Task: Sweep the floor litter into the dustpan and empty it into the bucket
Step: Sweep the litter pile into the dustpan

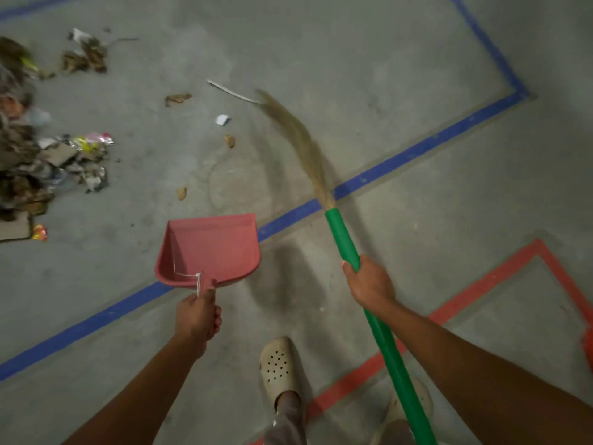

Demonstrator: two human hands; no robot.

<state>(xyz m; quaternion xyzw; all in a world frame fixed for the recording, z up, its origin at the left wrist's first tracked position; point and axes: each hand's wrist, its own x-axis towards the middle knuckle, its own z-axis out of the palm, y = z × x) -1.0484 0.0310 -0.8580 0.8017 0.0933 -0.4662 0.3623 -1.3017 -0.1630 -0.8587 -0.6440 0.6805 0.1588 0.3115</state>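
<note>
My left hand [199,316] grips the handle of a red dustpan [211,248], held above the concrete floor with nothing in its tray. My right hand [369,284] grips the green handle of a broom [345,239]. Its straw bristles [298,133] stretch up and left, their tips by a white strip of litter [232,91]. A big heap of paper, wrappers and leaves [41,162] lies at the left edge. Loose scraps [223,119] lie between the heap and the bristles. No bucket is in view.
A blue tape line [401,159] crosses the floor diagonally under the dustpan and broom. A red tape outline [481,281] marks the floor at lower right, with an orange object [588,348] at the right edge. My feet in pale clogs [279,367] stand at the bottom.
</note>
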